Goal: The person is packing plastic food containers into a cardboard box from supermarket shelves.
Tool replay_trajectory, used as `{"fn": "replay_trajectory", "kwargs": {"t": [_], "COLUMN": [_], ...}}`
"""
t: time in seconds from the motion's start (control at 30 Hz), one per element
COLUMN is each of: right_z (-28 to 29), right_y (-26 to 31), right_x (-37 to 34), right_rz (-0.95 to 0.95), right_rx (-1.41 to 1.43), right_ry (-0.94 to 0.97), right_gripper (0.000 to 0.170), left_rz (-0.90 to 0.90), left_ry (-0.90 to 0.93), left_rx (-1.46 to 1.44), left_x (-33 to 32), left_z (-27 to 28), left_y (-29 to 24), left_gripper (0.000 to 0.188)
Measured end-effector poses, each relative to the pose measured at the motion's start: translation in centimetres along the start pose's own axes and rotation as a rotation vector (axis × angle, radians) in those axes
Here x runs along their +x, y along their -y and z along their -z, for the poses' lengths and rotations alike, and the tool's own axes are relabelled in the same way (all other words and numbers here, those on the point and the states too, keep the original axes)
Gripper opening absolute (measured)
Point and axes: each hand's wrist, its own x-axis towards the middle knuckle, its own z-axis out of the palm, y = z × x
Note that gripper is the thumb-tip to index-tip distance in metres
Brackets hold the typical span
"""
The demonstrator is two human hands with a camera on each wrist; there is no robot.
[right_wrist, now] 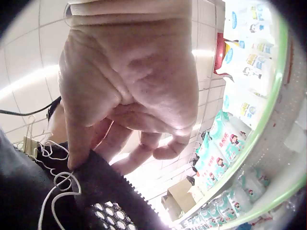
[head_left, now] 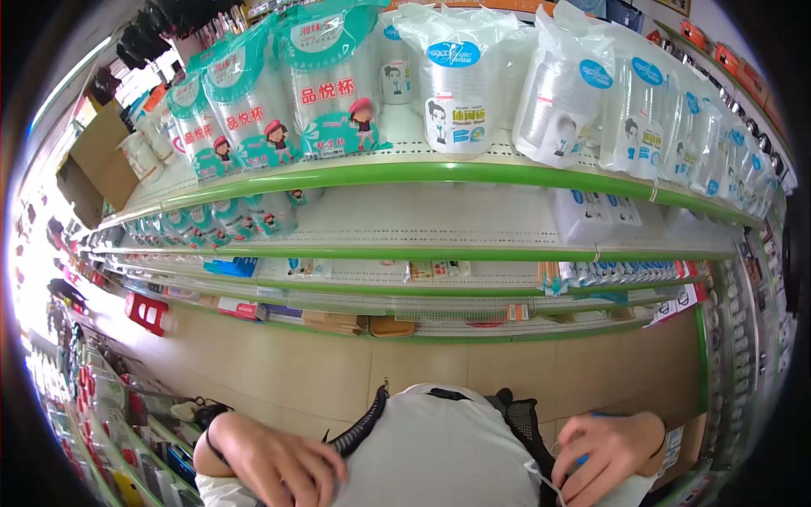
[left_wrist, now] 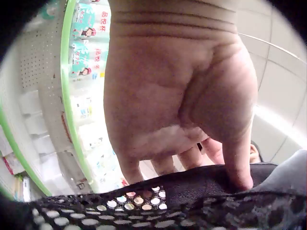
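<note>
A black mesh vest [head_left: 363, 431] is worn over a white shirt [head_left: 431, 448]. My left hand [head_left: 279, 460] is at the chest on the left side. In the left wrist view its thumb lies over the vest's black edge band [left_wrist: 201, 184] while the fingers pass behind it, pinching the edge. On the other side my right hand [head_left: 608, 452] grips the vest's opposite edge, a toothed zipper strip [right_wrist: 134, 194], between thumb and fingers. A thin white cord [right_wrist: 60, 191] loops beside the right thumb. The fingertips of the left hand are partly hidden by the fabric.
In front stands a green-edged shelf [head_left: 405, 175] holding bagged plastic cups [head_left: 456, 93] and green-and-clear cup packs [head_left: 329, 84]. An opened cardboard box [head_left: 101, 160] sits at its left end. A red stool-like item [head_left: 146, 313] is on the tiled floor [head_left: 422, 363]. More racks flank both sides.
</note>
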Motion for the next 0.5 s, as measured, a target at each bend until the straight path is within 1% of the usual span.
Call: {"fn": "replay_trajectory", "kwargs": {"t": [0.03,0.1,0.17,0.23,0.27,0.33,0.37,0.43,0.5], "right_z": [0.3,1.0,1.3,0.7,0.7,0.6,0.9,2.0,3.0], "right_y": [-0.2,-0.8,-1.7,-1.8,-1.6,-1.0,-0.6,0.9,2.8], "right_x": [0.0,0.9,1.5,1.5,1.0,0.0,-0.6,-1.4,-1.5], "right_rz": [-0.002,-0.088,-0.078,-0.051,-0.052,-0.062,-0.076,-0.106,-0.159], "right_rx": [0.001,-0.092,-0.161,-0.076,-0.096,-0.101,-0.106,-0.117,-0.214], "right_ry": [-0.004,-0.042,-0.015,-0.048,-0.060,-0.063,-0.070,-0.026,-0.046], "right_gripper": [0.014,0.008,0.010,0.013,0.013,0.013,0.019,0.017,0.016], "left_rz": [0.032,0.081,0.056,0.036,0.022,0.043,0.064,0.087,0.097], "left_ry": [0.096,-0.081,-0.084,-0.076,-0.068,-0.076,-0.081,-0.090,-0.030], "left_rx": [0.040,0.171,0.136,0.115,0.078,0.060,0.037,0.082,0.144], "left_x": [-1.2,-2.9,-3.4,-3.3,-3.3,-3.3,-3.2,-2.5,-2.2], "left_z": [0.3,0.2,0.1,0.1,0.0,-0.4,-0.6,-0.7,-1.1], "left_y": [0.9,2.7,4.1,4.8,4.9,4.2,3.7,2.0,0.6], "left_gripper": [0.013,0.011,0.011,0.012,0.013,0.015,0.016,0.021,0.027]}}
